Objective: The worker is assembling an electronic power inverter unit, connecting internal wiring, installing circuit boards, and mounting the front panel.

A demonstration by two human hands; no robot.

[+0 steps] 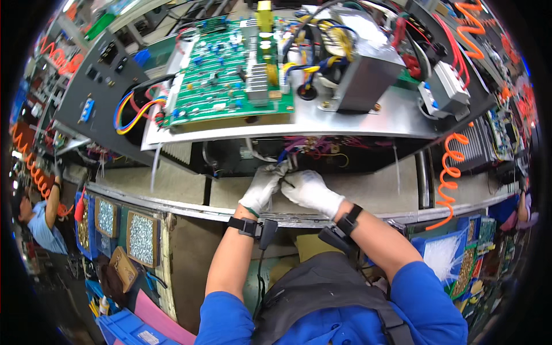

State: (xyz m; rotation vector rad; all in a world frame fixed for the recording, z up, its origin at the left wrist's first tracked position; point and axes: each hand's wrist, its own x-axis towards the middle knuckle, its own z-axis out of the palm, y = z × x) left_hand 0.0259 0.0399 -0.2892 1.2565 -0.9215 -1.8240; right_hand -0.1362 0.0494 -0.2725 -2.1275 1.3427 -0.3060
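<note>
Both my hands wear white gloves and meet at the front opening of a large electronic chassis (pixel 218 134). My left hand (pixel 264 183) is closed, its fingertips pinched around something small that I cannot make out. Right beside it, touching or nearly so, my right hand (pixel 312 191) is closed too; a thin dark piece shows at its fingertips, too small to name. Just beyond the fingers lie a pale cable (pixel 260 154) and a bundle of purple wires (pixel 322 142) inside the chassis. On the upper deck sit a green circuit board (pixel 215 86) and a metal-cased block (pixel 371 75).
The chassis rests on a roller conveyor (pixel 368 195). White cable ties (pixel 155 167) hang from its deck. Coiled orange air hoses (pixel 451 172) hang at the right. Screw trays (pixel 142 238) stand left, a blue bin of white ties (pixel 441 256) right. Another person (pixel 46 224) works at far left.
</note>
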